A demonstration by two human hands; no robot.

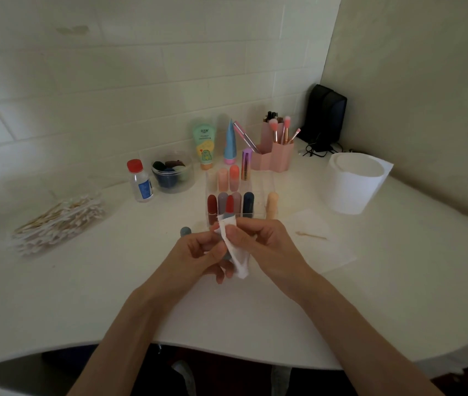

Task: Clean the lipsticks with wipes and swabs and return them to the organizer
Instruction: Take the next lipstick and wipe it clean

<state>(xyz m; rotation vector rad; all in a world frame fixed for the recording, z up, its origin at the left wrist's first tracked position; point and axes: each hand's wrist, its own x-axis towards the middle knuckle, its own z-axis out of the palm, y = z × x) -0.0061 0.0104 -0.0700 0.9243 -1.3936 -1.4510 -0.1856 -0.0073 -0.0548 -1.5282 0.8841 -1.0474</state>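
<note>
My left hand [198,255] grips an open lipstick with a red bullet [229,204] sticking up above my fingers. A white wipe [234,244] is wrapped round the tube, and my right hand [261,241] pinches the wipe against it. The grey cap [185,231] stands on the table just left of my left hand. Behind my hands stands the clear organizer [267,187], with several lipsticks upright in it. A peach lipstick [272,205] stands at its right side. A used swab [311,235] lies on a white sheet [321,241] to the right.
A pile of cotton swabs [58,221] lies at the left. A small bottle with a red cap [140,181], a clear jar [173,172], two tubes, a pink brush holder [278,150] and a white wipe canister [354,185] stand further back. The table's front edge curves below my forearms.
</note>
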